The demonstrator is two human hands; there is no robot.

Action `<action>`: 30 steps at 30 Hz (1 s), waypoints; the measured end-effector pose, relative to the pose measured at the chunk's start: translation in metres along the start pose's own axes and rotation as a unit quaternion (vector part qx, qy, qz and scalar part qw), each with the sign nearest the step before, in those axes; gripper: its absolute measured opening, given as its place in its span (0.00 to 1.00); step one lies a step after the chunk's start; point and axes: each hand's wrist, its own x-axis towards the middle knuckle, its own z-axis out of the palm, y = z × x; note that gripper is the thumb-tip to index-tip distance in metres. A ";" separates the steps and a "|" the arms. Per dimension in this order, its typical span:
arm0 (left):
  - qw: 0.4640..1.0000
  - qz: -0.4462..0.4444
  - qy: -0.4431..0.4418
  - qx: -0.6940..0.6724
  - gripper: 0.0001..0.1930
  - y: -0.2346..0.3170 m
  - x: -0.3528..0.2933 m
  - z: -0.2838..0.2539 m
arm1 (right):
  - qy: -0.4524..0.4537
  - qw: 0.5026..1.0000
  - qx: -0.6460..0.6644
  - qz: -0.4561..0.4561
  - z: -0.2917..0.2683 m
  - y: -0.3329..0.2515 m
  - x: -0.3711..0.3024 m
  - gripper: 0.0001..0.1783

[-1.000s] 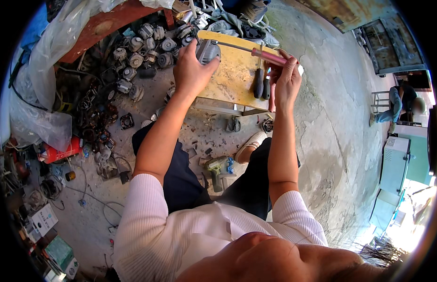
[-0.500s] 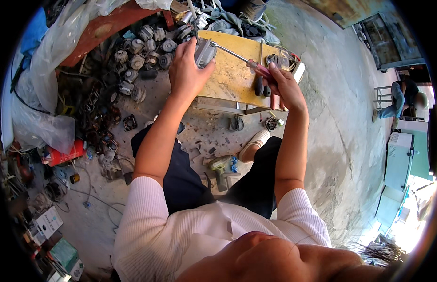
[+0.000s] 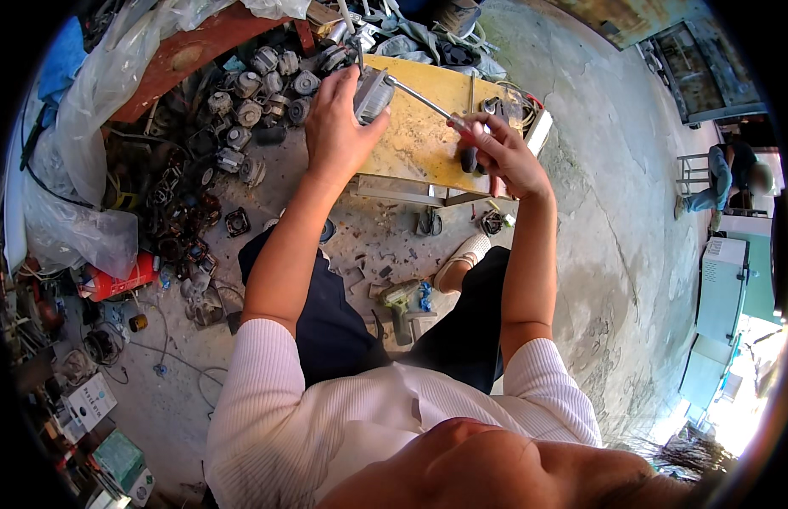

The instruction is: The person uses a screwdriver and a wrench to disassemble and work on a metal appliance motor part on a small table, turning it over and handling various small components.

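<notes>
My left hand is wrapped round a grey metal electric motor at the far left end of the yellow bench. A thin shaft sticks up from the motor. In my right hand is a screwdriver with a reddish clear handle. Its long steel shank slants up and left, with the tip at the motor's upper right edge. Below that hand lie dark-handled tools, partly covered by it. A round grey motor part sits farther back on the bench.
Many old motors are heaped on the floor left of the bench, beside dark copper-coloured scrap. A green power drill stands between my legs. A red cylinder lies at left. Another person sits far right.
My right hand has shifted its hold on the screwdriver handle, with the fingers now further over it. The motor and my left hand have barely moved.
</notes>
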 end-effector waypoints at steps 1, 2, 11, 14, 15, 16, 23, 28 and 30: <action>1.000 0.004 0.000 0.001 0.35 0.000 -0.001 0.000 | -0.009 0.999 -0.006 0.049 -0.002 -0.008 -0.004 0.20; 1.000 0.008 0.000 0.002 0.35 0.001 -0.001 0.001 | -0.015 0.995 -0.013 0.098 -0.001 -0.015 -0.008 0.20; 1.000 -0.002 -0.014 -0.012 0.36 0.005 -0.002 0.003 | 0.019 0.998 -0.017 0.057 0.004 -0.015 -0.011 0.27; 0.999 -0.011 -0.030 -0.017 0.36 0.007 -0.003 0.004 | -0.037 0.991 -0.078 0.098 -0.007 -0.007 -0.004 0.27; 0.999 -0.013 -0.035 -0.018 0.36 0.007 -0.003 0.004 | -0.019 0.995 -0.087 0.054 -0.002 -0.005 -0.005 0.29; 0.999 -0.013 -0.034 -0.019 0.36 0.007 -0.003 0.004 | 0.002 0.997 -0.077 0.017 -0.001 -0.003 -0.004 0.28; 0.999 -0.008 -0.035 -0.013 0.36 0.006 -0.003 0.005 | 0.007 0.995 0.028 0.094 -0.006 -0.005 -0.001 0.23; 0.999 -0.011 -0.037 -0.012 0.36 0.006 -0.003 0.006 | -0.021 0.997 -0.080 0.003 -0.005 0.002 -0.004 0.24; 0.999 -0.012 -0.036 -0.017 0.36 0.004 -0.003 0.006 | -0.002 0.993 -0.113 -0.035 -0.004 0.004 -0.003 0.25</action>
